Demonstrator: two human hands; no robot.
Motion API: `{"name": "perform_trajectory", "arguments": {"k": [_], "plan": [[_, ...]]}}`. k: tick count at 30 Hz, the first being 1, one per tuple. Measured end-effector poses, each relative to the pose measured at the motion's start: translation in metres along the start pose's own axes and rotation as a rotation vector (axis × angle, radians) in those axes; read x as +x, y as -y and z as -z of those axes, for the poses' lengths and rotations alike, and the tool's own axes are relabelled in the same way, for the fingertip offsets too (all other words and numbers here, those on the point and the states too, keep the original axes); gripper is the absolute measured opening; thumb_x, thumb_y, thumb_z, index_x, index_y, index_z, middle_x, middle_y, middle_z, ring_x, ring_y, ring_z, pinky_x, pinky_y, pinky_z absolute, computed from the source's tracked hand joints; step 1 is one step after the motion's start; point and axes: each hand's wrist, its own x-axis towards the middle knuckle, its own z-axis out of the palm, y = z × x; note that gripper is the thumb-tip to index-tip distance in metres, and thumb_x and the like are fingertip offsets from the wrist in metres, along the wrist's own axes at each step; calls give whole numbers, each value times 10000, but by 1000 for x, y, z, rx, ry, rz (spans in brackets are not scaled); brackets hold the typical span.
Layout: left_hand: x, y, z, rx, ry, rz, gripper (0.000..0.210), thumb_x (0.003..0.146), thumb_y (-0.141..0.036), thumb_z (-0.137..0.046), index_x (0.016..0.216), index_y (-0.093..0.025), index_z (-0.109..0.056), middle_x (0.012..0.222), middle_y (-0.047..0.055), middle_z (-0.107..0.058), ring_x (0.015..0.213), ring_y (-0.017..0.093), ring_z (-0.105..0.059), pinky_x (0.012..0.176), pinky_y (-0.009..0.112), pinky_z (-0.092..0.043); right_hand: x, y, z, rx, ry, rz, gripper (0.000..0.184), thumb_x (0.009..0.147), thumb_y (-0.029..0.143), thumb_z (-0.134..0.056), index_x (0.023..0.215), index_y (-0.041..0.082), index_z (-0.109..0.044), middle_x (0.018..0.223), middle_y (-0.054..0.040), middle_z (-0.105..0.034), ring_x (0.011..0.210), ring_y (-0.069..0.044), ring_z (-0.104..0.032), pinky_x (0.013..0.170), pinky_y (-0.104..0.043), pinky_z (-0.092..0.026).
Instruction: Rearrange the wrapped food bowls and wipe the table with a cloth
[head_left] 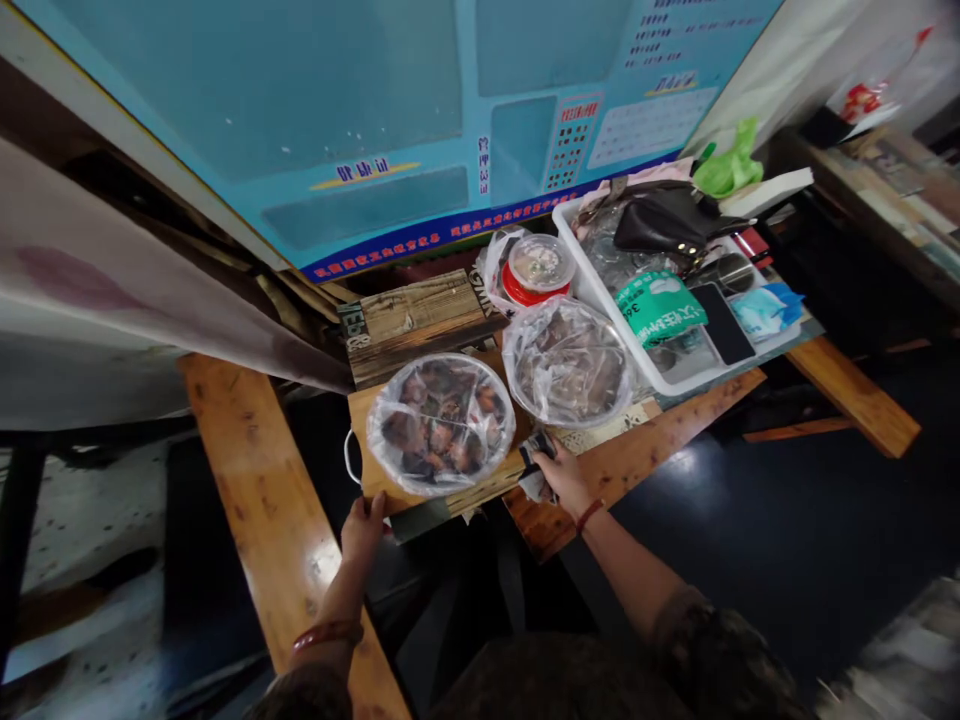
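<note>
- While the left hand [365, 525] seems to grip the near-left corner of the wooden board [363, 402], the right hand [560, 470] clutches a dark-and-grey cloth [533, 486] at the tabletop's [424, 318] front edge.
- Judging by this, the step is steadying the board and handling the cloth; any shift calls for keeping level the plastic-wrapped dish [442, 425] on it.
- Rightward, a second wrapped dish [570, 365] and white tray [675, 386] crowd; bare tabletop lies behind the board.
</note>
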Motion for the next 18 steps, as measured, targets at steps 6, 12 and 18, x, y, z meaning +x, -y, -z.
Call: {"name": "perform_trajectory", "arguments": {"k": [6, 12, 18], "plan": [[-36, -8, 5, 4, -99, 37, 319, 811, -474, -510, 916, -190, -611, 750, 67, -688, 753, 286, -686, 656, 367, -510, 16, 3, 31, -496, -10, 357, 582, 768, 120, -562, 1339, 234, -569, 1353, -100, -594, 1258, -292, -520, 1111, -477, -382], [-112, -38, -27, -248, 200, -161, 400, 772, -560, -562, 920, -197, -638, 634, -1, -631, 502, 168, -572, 499, 281, -457, -59, -51, 42, -411, 196, 311, 598, 757, 75, -532, 1330, 234, -595, 1350, -79, -611, 1237, -252, -560, 1099, -449, -418], [-140, -171, -96, -720, 634, -178, 489, 732, -518, -735, 1055, -172, -614, 967, 87, -704, 716, 154, -677, 552, 226, -488, -116, -90, 72, 129, -21, -120, 496, 711, 249, -629, 1205, 221, -670, 1206, -71, -711, 1128, -280, -650, 1044, -487, -457]]}}
